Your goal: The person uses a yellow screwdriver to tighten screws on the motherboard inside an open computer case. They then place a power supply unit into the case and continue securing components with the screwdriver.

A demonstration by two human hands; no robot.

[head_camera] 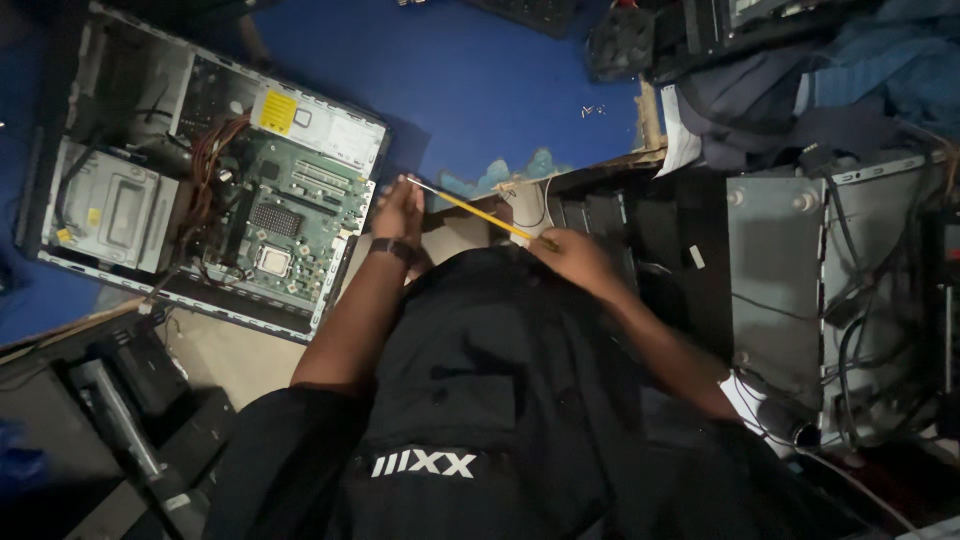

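A thin yellow screwdriver (470, 207) runs between my two hands, just above my dark shirt. My left hand (399, 210), with a dark band on the wrist, pinches its metal tip end beside the open computer case (215, 180). My right hand (575, 258) is closed around the handle end. The case lies on its side on the blue table (470, 80), showing a green motherboard (290, 215), a bundle of red and orange wires and a grey drive bay.
A second opened metal chassis (830, 290) with loose black cables lies at the right. Dark cloth and equipment are piled at the top right. A few small screws (592, 110) sit on the blue surface. Black parts lie at the lower left.
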